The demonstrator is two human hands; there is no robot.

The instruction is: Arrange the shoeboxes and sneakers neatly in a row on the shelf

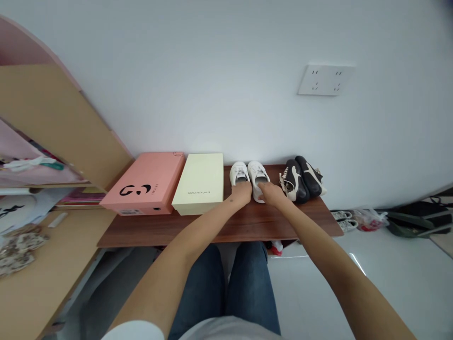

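Observation:
A pair of white sneakers stands side by side on a brown wooden shelf, toes toward the wall. My left hand is closed round the heel of the left white sneaker. At the heel of the right white sneaker, my right hand has its fingers closed on the collar. Both heels are partly hidden by my hands. To the right lie black sneakers with white laces and trim, leaning together. A pale yellow shoebox sits just left of the white pair.
A pink shoebox is beside the yellow one. At far left stands a desk with a scrunchie and papers. A wall socket is above right. More shoes, a plastic bag and a dark bag lie on the floor.

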